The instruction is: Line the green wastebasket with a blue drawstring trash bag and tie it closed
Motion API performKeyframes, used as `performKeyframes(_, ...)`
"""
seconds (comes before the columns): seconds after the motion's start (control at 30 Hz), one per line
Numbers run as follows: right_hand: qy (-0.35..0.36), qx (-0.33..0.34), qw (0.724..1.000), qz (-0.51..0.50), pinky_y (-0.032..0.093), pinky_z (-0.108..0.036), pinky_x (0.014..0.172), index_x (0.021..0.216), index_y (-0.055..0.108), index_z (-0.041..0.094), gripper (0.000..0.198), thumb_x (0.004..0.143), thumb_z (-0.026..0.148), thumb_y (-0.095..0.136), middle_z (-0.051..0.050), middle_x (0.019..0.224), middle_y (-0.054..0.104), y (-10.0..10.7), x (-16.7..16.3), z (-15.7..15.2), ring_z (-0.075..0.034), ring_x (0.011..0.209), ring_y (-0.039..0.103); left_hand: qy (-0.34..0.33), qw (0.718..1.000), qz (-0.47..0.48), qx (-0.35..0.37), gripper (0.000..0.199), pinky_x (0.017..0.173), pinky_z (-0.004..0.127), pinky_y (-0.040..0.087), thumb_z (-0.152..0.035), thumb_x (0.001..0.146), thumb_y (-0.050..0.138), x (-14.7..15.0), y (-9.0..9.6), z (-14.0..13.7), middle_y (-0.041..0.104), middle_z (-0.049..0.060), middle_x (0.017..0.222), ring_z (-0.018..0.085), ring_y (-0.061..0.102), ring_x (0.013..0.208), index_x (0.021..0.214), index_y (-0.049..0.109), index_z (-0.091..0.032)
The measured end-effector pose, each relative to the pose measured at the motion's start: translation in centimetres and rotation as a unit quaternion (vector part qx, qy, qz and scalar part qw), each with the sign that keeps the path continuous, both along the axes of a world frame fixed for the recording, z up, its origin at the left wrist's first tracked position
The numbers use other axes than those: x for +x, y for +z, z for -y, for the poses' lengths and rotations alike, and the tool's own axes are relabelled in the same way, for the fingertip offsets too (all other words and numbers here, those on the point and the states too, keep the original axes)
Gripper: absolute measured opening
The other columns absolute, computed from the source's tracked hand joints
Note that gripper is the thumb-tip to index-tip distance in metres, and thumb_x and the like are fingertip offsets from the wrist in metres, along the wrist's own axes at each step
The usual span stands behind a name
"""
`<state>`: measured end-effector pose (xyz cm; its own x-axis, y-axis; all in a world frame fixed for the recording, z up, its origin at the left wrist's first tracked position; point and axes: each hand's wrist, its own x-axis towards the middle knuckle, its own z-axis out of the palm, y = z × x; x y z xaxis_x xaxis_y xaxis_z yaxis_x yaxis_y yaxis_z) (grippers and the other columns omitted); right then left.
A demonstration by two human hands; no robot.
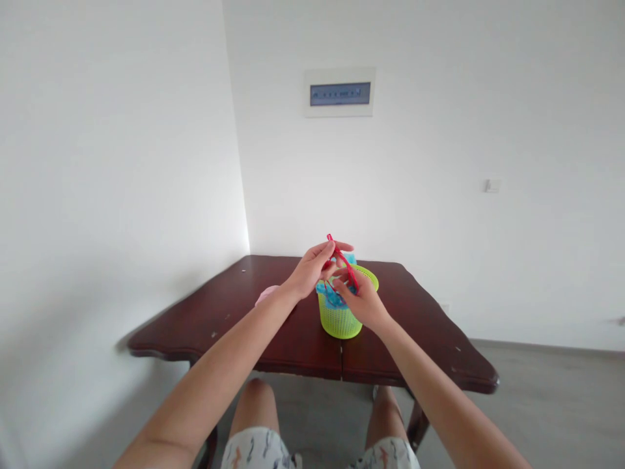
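Note:
A thin red strip like a ribbon or drawstring (343,258) runs between my two hands, above a green mesh basket (340,324). My left hand (315,266) pinches its upper end between thumb and finger, other fingers stretched out. Lower down and to the right, my right hand (360,297) has its fingers closed on the same strip. A blue bag-like sheet (333,299) hangs over the basket's near rim and also shows at its back. My hands hide much of the basket's mouth and the sheet.
The basket stands on a dark red-brown wooden table (400,339). A pink object (266,294) lies left of the basket, partly hidden by my left forearm. White walls rise behind and to the left, with a breaker panel (340,94) and a switch (493,186).

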<state>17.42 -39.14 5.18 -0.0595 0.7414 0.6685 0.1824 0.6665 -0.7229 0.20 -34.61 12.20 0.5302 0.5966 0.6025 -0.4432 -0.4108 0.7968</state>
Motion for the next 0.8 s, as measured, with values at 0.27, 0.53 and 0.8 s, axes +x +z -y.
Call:
performKeyframes(0.27,0.055,0.006,0.95,-0.306,0.06,-0.035,0.072,0.075,0.046,0.029,0.062,0.109,0.073,0.074,0.004,0.062,0.056,1.3,1.4,0.2,-0.018,0.06,0.056,0.004,0.999,0.042,-0.013,0.048,0.047,0.022,0.021,-0.064,0.11,0.08,-1.9,-0.6,-1.7,0.049,-0.006,0.08,0.005,0.025,0.052,0.13,0.08,-0.02)
performKeyframes(0.53,0.139,-0.089,0.96,-0.226,0.018,-0.022,0.046,0.081,0.045,0.027,0.056,0.103,0.067,0.078,0.01,0.069,0.034,1.8,1.8,2.3,-0.01,0.054,0.018,0.01,1.0,-0.018,0.013,0.059,0.048,0.021,0.02,-0.069,0.113,0.074,-1.5,-1.5,-0.7,0.049,-0.007,0.083,0.007,0.028,0.054,0.15,0.069,-0.023)
performKeyframes(0.8,0.072,-0.055,0.992,-0.09,0.025,-0.022,0.046,0.097,0.07,0.024,0.057,0.101,0.079,0.084,0.009,0.065,0.045,0.6,0.4,2.3,-0.009,0.053,0.033,0.026,0.995,0.073,0.057,0.062,0.103,0.034,0.063,-0.073,0.115,0.067,-1.1,-0.1,1.2,0.075,0.012,0.14,0.023,0.071,0.116,0.16,0.073,-0.03)
